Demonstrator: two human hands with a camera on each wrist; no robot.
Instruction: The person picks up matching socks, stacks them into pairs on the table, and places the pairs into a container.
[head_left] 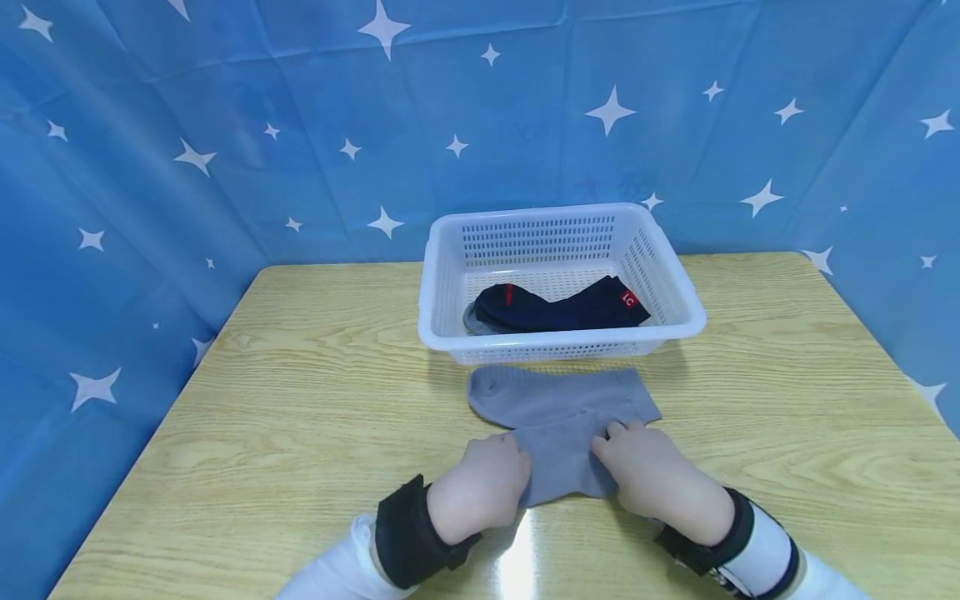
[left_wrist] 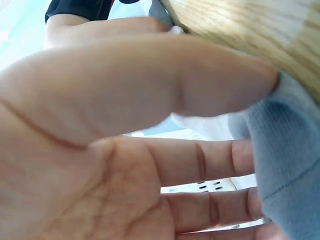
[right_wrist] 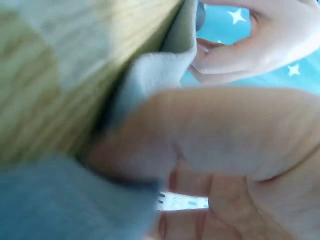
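Note:
Two grey socks lie on the table in front of the basket. The farther grey sock (head_left: pixel 551 392) is flat, its rounded end to the left. Overlapping its near edge is the nearer grey sock (head_left: pixel 562 458), partly hidden by the hands. At this sock's left side, my left hand (head_left: pixel 483 483) pinches the fabric; the left wrist view has the thumb and fingertips at the ribbed cloth (left_wrist: pixel 290 155). My right hand (head_left: pixel 648 471) grips the right side with bent fingers. In the right wrist view the thumb presses into the grey fabric (right_wrist: pixel 75 200), close to the tabletop.
A white perforated plastic basket (head_left: pixel 562 340) stands just beyond the socks. Inside are dark navy socks (head_left: pixel 555 312) with red marks and a bit of grey fabric (head_left: pixel 474 321). The wooden table (head_left: pixel 322 375) extends on both sides, with a blue star-patterned curtain (head_left: pixel 525 108) behind.

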